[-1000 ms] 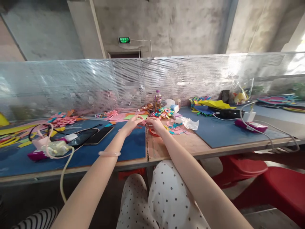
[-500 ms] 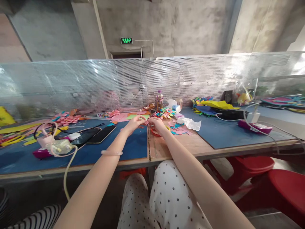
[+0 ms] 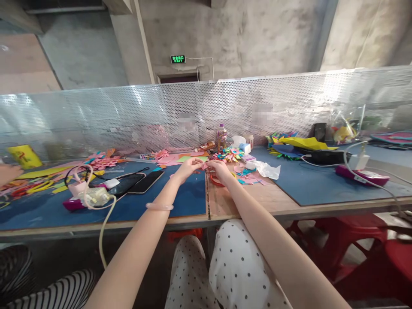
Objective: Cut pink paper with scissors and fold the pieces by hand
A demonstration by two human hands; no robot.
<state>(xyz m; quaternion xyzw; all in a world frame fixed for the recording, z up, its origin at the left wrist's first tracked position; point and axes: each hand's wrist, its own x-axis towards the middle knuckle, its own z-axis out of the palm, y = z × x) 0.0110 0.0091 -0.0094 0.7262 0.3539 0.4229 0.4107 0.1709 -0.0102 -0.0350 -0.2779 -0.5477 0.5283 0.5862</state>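
Note:
My left hand (image 3: 189, 168), with a pale bangle (image 3: 159, 206) on its wrist, is closed in a pinch over the table. Close beside it, my right hand (image 3: 219, 169) is also pinched. Between the fingertips is a small pink paper piece (image 3: 205, 166), partly hidden by the fingers. A red loop (image 3: 217, 181), like a scissors handle, lies under my right hand. Pink and blue paper scraps (image 3: 254, 178) are scattered to its right. Behind the hands lie a green paper sheet (image 3: 192, 159) and a multicoloured paper flower (image 3: 234, 155).
A phone (image 3: 146, 182) and a purple power strip (image 3: 74, 204) with cables lie left. Behind stand a drink bottle (image 3: 221, 138) and a perforated metal screen (image 3: 122, 116). A crumpled white tissue (image 3: 268, 169) and another power strip (image 3: 362, 176) are right. Another person's hand (image 3: 11, 173) shows far left.
The view has shifted slightly left, so things appear farther right. Another person's hand has come into view at the far left. My hands keep their pinch on the pink paper piece.

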